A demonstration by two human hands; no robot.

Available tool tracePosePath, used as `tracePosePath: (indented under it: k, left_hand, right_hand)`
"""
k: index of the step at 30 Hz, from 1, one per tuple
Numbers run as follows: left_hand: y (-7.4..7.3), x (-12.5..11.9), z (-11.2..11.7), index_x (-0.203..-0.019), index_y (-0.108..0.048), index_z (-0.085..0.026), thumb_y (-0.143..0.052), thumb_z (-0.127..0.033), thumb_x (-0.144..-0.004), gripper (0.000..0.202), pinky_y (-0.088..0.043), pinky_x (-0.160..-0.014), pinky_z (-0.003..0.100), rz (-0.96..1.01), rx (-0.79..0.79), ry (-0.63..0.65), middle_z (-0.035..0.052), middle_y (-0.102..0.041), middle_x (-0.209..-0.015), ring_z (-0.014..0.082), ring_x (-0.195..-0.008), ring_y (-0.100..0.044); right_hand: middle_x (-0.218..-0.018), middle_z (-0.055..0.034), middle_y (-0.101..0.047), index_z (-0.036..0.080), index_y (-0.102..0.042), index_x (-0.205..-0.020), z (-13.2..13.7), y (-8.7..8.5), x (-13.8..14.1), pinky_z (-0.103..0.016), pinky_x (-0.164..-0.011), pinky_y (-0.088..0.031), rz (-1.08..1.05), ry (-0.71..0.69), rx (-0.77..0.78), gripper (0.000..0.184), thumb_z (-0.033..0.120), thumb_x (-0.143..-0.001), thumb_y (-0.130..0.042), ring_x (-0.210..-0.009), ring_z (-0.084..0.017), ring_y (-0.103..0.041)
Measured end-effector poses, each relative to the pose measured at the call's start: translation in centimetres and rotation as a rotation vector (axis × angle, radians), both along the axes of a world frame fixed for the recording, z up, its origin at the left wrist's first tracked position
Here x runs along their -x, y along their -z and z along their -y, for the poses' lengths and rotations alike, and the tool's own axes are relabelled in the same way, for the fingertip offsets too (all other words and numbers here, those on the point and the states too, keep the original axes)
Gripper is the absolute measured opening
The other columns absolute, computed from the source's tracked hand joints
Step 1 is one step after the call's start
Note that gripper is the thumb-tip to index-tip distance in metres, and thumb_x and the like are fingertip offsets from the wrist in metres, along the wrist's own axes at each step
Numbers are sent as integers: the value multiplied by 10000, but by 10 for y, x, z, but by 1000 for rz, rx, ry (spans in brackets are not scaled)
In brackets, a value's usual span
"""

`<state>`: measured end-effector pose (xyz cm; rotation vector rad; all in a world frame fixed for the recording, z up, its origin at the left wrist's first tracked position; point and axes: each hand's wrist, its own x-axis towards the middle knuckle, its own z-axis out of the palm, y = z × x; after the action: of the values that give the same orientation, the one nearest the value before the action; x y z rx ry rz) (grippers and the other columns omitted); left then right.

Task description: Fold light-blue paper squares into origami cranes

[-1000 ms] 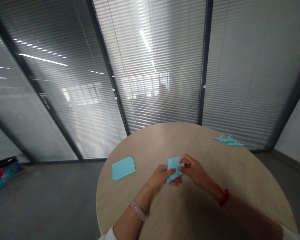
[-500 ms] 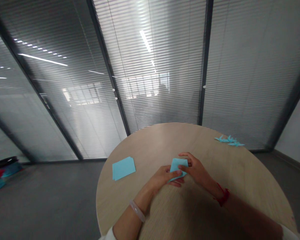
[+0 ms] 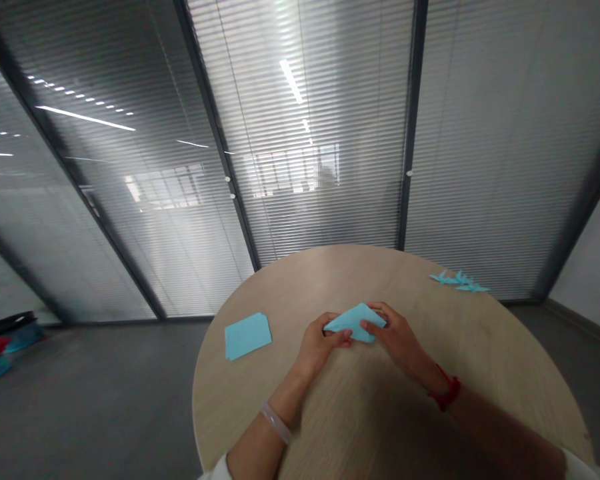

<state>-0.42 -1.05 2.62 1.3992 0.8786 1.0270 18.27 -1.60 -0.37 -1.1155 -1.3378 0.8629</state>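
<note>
Fingers of both my left hand (image 3: 320, 343) and right hand (image 3: 397, 337) are closed on one piece of folded blue paper (image 3: 355, 320); the left thumb presses its near face by the lower edge, the right thumb lies on the face toward the right end, and the other fingers curl behind, partly hidden; the paper sits between my hands, over the round table (image 3: 330, 280), its top corner peaked and free; whether it touches the wood I cannot tell. I judge it nearly weightless, so a light pinch should do; doubled layers ought to feel stiff along a fold and soft across the flat parts, dry rather than slippery, though one layer may slide on another; it would crease or tear easily, so the best hold is at the folded edges and the two ends, thumbs flat, sparing the thin tips. Off to the left, well apart from my hands, lies a stack of blue sheets (image 3: 249, 337), flat on the wood; farther off, near the table's far right edge, sits a cluster of small pointed blue paper shapes (image 3: 460, 281); beyond everything stand the slatted blinds (image 3: 325, 223).
</note>
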Motion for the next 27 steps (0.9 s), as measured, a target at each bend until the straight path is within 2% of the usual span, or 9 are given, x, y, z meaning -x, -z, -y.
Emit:
tracePosePath:
  k: [7, 10, 13, 15, 18, 22, 27]
  left_hand:
    - [-1, 4, -5, -823, -660, -121, -810, -392, -600, 382, -537, -734, 335, 7, 62, -20, 56, -708, -714, 216, -721, -676]
    - [-3, 7, -5, -963, -645, -135, -800, -384, -623, 450, -543, -731, 340, 48, 51, -3, 45, -713, -723, 223, -755, -686]
    - [-6, 11, -4, -1121, -585, -179, -786, -333, -661, 525, -542, -743, 335, 88, -39, 53, 37, -723, -793, 212, -811, -684]
    - [-7, 13, -4, -1072, -619, -174, -768, -314, -688, 435, -534, -760, 318, 71, -95, 93, 55, -729, -844, 202, -832, -679]
    - [-8, 13, -5, -893, -688, -148, -772, -328, -674, 295, -529, -734, 294, 37, -97, 84, 63, -733, -801, 188, -770, -677]
    - [-9, 12, -7, -792, -724, -143, -821, -352, -587, 308, -524, -672, 275, 21, -43, 15, 45, -727, -706, 170, -658, -660]
    - [-13, 17, -7, -704, -746, -135, -840, -363, -549, 292, -521, -651, 260, -9, -19, 10, 50, -726, -686, 155, -614, -643]
  right_hand:
    - [-962, -98, -691, 163, -606, -1014, 1, -5, 0, -349, -737, -506, 35, 21, -36, 427, 437, -698, -697, -857, -244, -641]
    - [-979, -94, -690, 161, -620, -1010, 2, -8, -2, -350, -748, -502, 58, 40, -41, 408, 436, -715, -675, -866, -244, -639]
    - [-994, -87, -693, 168, -635, -999, 2, -10, -4, -348, -762, -499, 60, 82, -49, 395, 433, -710, -675, -882, -245, -641]
    - [-997, -88, -693, 170, -640, -990, 1, -10, -5, -345, -763, -498, 54, 91, -50, 391, 429, -700, -684, -882, -245, -642]
    - [-978, -83, -692, 171, -642, -971, 0, -9, -6, -334, -741, -498, 59, 61, -55, 376, 433, -704, -681, -856, -236, -640]
    - [-947, -69, -686, 171, -635, -986, 1, -9, -7, -319, -717, -494, 74, 25, -67, 375, 433, -720, -671, -823, -221, -631]
    - [-996, -79, -671, 162, -612, -1043, 2, -9, -7, -319, -753, -488, 65, 13, -70, 400, 406, -731, -672, -865, -219, -620]
